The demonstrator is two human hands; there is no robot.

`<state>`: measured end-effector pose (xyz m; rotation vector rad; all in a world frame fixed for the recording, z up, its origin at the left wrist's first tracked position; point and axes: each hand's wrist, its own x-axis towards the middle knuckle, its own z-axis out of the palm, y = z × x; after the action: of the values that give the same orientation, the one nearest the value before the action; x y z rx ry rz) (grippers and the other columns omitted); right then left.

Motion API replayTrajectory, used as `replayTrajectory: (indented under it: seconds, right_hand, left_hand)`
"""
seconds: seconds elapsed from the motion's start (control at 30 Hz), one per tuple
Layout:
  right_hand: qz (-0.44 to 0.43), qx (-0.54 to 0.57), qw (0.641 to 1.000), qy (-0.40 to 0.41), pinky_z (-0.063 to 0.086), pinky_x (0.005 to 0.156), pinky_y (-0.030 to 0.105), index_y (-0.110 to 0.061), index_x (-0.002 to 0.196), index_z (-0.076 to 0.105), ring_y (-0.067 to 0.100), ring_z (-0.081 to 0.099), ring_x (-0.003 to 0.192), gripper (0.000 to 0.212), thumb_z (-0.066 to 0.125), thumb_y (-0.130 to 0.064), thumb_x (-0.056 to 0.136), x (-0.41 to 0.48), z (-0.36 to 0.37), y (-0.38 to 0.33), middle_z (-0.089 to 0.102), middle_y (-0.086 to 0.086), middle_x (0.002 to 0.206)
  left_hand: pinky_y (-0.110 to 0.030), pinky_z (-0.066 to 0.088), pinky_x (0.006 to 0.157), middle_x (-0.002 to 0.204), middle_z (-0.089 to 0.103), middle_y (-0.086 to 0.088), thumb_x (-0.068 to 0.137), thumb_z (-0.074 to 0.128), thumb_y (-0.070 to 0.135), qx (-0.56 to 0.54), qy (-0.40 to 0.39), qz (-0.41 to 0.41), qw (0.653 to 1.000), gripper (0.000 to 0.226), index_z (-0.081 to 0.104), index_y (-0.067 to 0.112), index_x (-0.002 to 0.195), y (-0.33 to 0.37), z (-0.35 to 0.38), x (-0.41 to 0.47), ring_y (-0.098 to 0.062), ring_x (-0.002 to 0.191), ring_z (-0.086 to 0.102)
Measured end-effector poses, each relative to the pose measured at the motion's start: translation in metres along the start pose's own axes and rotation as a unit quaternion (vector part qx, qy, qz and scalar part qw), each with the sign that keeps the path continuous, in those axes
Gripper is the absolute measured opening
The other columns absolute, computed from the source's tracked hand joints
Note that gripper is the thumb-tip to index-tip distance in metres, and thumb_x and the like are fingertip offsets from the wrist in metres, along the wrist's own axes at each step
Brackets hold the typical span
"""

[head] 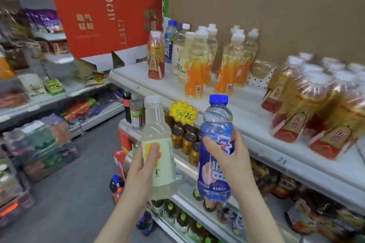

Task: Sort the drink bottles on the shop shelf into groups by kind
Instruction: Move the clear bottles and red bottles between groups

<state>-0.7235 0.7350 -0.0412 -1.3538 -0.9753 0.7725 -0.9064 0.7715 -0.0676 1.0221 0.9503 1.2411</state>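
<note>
Left hand (145, 165) grips pale lemon-label bottle (158, 144); right hand (227, 156) grips blue vitamin-drink bottle (215, 144), both upright before shelf (246, 116).

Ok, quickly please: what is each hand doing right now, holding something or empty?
Left hand: closed around the pale bottle with the white cap.
Right hand: closed around the blue bottle with the blue cap.
</note>
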Motion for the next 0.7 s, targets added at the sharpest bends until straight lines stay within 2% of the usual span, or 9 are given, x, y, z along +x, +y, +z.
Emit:
replayTrajectory:
  seconds: [0.07, 0.1, 0.17, 0.23, 0.3, 0.4, 0.5, 0.6, 0.7]
  right_hand:
    - [-0.006, -0.004, 1.000, 0.014, 0.058, 0.071, 0.029, -0.041, 0.113, 0.056, 0.008, 0.074, 0.087, 0.053, 0.075, -0.052, 0.065, 0.015, 0.026, 0.001, 0.074, -0.018, 0.098]
    - [-0.009, -0.001, 1.000, 0.022, 0.058, 0.071, 0.029, -0.041, 0.113, 0.056, 0.008, 0.074, 0.087, 0.052, 0.074, -0.053, 0.066, 0.022, 0.041, 0.001, 0.074, -0.018, 0.098]
    - [-0.014, 0.017, 0.999, 0.039, 0.057, 0.073, 0.029, -0.039, 0.115, 0.059, 0.010, 0.074, 0.089, 0.054, 0.070, -0.058, 0.066, 0.038, 0.077, 0.001, 0.075, -0.015, 0.099]
    - [-0.011, 0.042, 0.997, 0.061, 0.059, 0.078, 0.035, -0.035, 0.117, 0.061, 0.015, 0.075, 0.092, 0.055, 0.070, -0.058, 0.067, 0.054, 0.118, 0.000, 0.076, -0.009, 0.102]
    - [-0.017, 0.054, 0.996, 0.072, 0.059, 0.081, 0.037, -0.030, 0.118, 0.061, 0.020, 0.074, 0.097, 0.051, 0.074, -0.053, 0.075, 0.073, 0.158, -0.005, 0.075, -0.006, 0.104]
    - [-0.041, 0.030, 0.996, 0.075, 0.058, 0.080, 0.034, -0.031, 0.117, 0.060, 0.013, 0.073, 0.095, 0.050, 0.077, -0.053, 0.076, 0.105, 0.212, -0.023, 0.074, -0.013, 0.102]
    - [-0.086, -0.001, 0.995, 0.055, 0.058, 0.083, 0.033, -0.033, 0.120, 0.057, 0.005, 0.071, 0.093, 0.051, 0.076, -0.051, 0.076, 0.142, 0.256, -0.050, 0.073, -0.018, 0.102]
    - [-0.147, -0.033, 0.988, 0.044, 0.055, 0.081, 0.022, -0.030, 0.125, 0.051, -0.002, 0.069, 0.091, 0.050, 0.080, -0.033, 0.084, 0.191, 0.293, -0.076, 0.071, -0.017, 0.101]
    - [-0.178, -0.062, 0.981, 0.049, 0.053, 0.083, 0.021, -0.034, 0.126, 0.043, 0.003, 0.069, 0.096, 0.056, 0.080, -0.032, 0.084, 0.252, 0.326, -0.084, 0.068, -0.013, 0.112]
  left_hand:
    - [-0.013, 0.052, 0.055, 0.083, 0.075, 0.018, 0.077, 0.050, 0.047, 0.009, -0.018, -0.002, 1.000, 0.041, 0.059, 0.031, 0.114, 0.006, -0.018, 0.029, 0.009, 0.074, 0.068]
    - [-0.017, 0.055, 0.060, 0.089, 0.076, 0.014, 0.077, 0.052, 0.049, 0.012, -0.020, -0.007, 1.000, 0.041, 0.060, 0.031, 0.113, 0.010, -0.029, 0.045, 0.004, 0.081, 0.070]
    - [-0.034, 0.059, 0.077, 0.106, 0.075, -0.001, 0.076, 0.059, 0.057, 0.014, -0.023, -0.022, 0.999, 0.049, 0.062, 0.030, 0.117, 0.017, -0.056, 0.075, -0.017, 0.100, 0.071]
    - [-0.038, 0.059, 0.077, 0.109, 0.072, -0.010, 0.075, 0.061, 0.057, 0.022, -0.033, -0.026, 0.999, 0.053, 0.062, 0.028, 0.119, 0.027, -0.088, 0.104, -0.026, 0.100, 0.070]
    - [-0.026, 0.057, 0.067, 0.106, 0.073, -0.008, 0.075, 0.056, 0.052, 0.029, -0.049, -0.022, 0.998, 0.051, 0.061, 0.027, 0.119, 0.036, -0.117, 0.132, -0.012, 0.088, 0.071]
    - [-0.024, 0.053, 0.070, 0.106, 0.072, 0.007, 0.076, 0.055, 0.049, 0.034, -0.052, -0.026, 0.998, 0.048, 0.060, 0.031, 0.120, 0.054, -0.155, 0.168, 0.006, 0.084, 0.068]
    - [-0.029, 0.051, 0.075, 0.106, 0.072, 0.007, 0.080, 0.064, 0.050, 0.037, -0.055, -0.026, 0.997, 0.039, 0.062, 0.032, 0.114, 0.070, -0.181, 0.200, 0.005, 0.092, 0.068]
    - [-0.026, 0.049, 0.070, 0.097, 0.072, 0.015, 0.077, 0.054, 0.047, 0.024, -0.042, -0.030, 0.998, 0.032, 0.061, 0.037, 0.107, 0.081, -0.193, 0.224, 0.010, 0.087, 0.067]
    - [-0.027, 0.049, 0.067, 0.099, 0.072, 0.009, 0.081, 0.054, 0.043, 0.007, -0.023, -0.018, 1.000, 0.035, 0.061, 0.036, 0.114, 0.086, -0.199, 0.247, -0.006, 0.092, 0.067]
